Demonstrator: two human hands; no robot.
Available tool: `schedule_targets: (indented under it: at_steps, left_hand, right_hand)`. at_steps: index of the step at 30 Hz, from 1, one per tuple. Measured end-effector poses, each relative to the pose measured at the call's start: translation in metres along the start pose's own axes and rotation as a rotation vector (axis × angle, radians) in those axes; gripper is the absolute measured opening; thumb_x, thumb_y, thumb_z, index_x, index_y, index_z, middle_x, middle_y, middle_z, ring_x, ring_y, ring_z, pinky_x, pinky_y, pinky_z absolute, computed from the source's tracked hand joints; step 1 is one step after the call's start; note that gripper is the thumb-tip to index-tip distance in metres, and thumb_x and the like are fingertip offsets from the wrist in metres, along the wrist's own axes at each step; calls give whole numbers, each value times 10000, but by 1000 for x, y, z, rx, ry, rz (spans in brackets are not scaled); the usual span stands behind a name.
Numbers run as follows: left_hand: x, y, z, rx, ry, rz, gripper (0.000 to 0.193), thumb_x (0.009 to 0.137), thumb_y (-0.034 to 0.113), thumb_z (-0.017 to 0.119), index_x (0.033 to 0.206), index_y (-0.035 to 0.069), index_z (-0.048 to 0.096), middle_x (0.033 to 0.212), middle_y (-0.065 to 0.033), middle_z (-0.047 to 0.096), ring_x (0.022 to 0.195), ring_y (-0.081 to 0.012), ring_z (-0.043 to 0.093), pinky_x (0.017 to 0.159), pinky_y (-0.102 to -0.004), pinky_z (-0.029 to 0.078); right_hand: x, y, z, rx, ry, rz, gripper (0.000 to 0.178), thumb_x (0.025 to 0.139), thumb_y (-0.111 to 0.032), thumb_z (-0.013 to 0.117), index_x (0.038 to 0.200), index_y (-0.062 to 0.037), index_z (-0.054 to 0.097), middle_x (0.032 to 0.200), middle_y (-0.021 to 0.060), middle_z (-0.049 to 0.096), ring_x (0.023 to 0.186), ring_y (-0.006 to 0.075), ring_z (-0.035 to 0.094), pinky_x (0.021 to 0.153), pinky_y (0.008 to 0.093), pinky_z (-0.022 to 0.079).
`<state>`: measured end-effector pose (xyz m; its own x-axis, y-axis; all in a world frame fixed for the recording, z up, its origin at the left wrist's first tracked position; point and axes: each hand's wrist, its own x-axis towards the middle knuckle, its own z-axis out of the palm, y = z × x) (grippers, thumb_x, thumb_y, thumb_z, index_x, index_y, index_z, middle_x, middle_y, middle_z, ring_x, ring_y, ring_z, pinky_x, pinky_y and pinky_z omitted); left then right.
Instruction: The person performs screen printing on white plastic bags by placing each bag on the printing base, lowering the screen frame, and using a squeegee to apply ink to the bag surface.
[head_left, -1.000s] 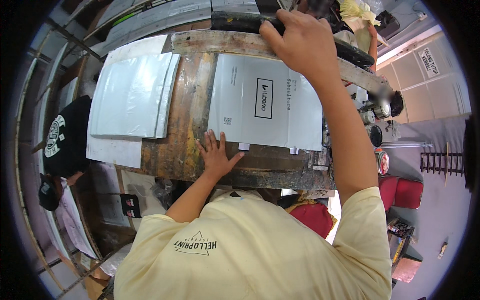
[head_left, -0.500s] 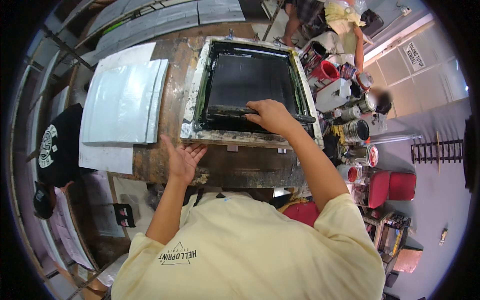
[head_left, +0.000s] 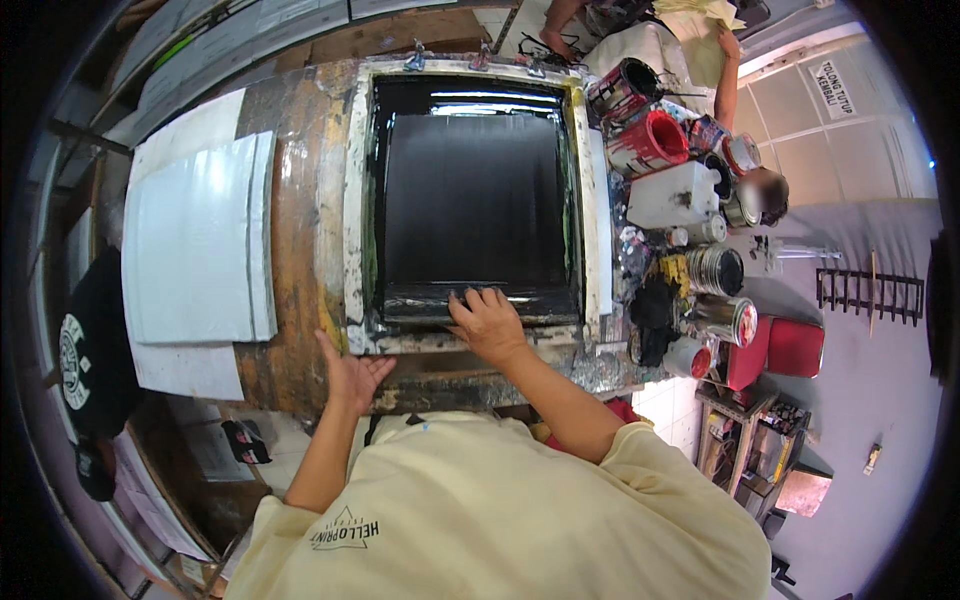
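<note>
A screen-printing frame [head_left: 355, 230] lies on the worn wooden table in front of me, its pale wooden border stained with ink. Its mesh [head_left: 475, 200] is coated dark, with glossy black ink along the far end. At the near end of the mesh, my right hand [head_left: 488, 325] has its fingers curled over a black squeegee [head_left: 420, 302], which lies crosswise and blends into the dark ink. My left hand [head_left: 352, 380], palm up with thumb and fingers spread, is at the frame's near left corner and holds nothing.
A stack of white sheets [head_left: 200, 240] lies left of the frame. Ink-stained cans, a red tub [head_left: 650, 142] and a white jerrycan [head_left: 675, 195] crowd the right side. A person in a black shirt [head_left: 100, 350] is at far left; another person's arm [head_left: 727, 80] shows at upper right.
My right hand has drawn the squeegee toward me, from mid-mesh to the near end. The frame's near edge looks lower. My left hand stays open by the corner. The view has shifted.
</note>
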<state>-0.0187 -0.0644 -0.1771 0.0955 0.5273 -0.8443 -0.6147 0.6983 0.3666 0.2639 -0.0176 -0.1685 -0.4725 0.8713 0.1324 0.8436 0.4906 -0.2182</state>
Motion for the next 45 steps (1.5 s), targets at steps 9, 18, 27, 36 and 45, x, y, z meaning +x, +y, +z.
schedule_targets:
  at_steps: [9,18,27,36,45]
  left_hand:
    - [3,12,-6,-19,-10,-113,1325,783,1008,306,1588,-43,243,1548,-314,384,1448,-463,393,1174,-526,393]
    - [-21,17,-6,-4,-223,-66,1159,890,915,302,1583,-12,233,1503,-300,426,1369,-419,487,1157,-522,435]
    - [-50,11,5,131,-158,136,1091,908,902,261,1505,-9,320,1296,-238,612,1217,-349,632,1089,-456,500]
    - [-78,20,20,128,-268,340,1110,902,903,289,1440,-63,390,1264,-279,630,1207,-365,646,1084,-447,512]
    - [-132,77,116,243,-593,943,985,994,745,401,1580,-38,284,1565,-366,339,1519,-461,279,1238,-587,249]
  right_hand:
    - [198,125,18,-33,160,19,427,762,-297,835,1121,-153,655,977,60,580,954,299,595,787,437,539]
    - [310,216,-24,-16,-40,-52,394,958,-499,635,1124,-146,692,1039,111,718,1029,340,681,829,494,542]
    - [199,127,-24,-29,-19,27,350,919,-455,693,1087,-149,682,985,117,684,996,348,670,792,498,550]
    - [36,-22,-137,10,-127,58,351,891,-392,729,1007,-82,610,907,110,632,924,327,663,727,462,566]
    - [112,-28,-259,-198,504,-9,351,884,-414,664,891,-63,657,841,105,646,845,307,639,862,486,413]
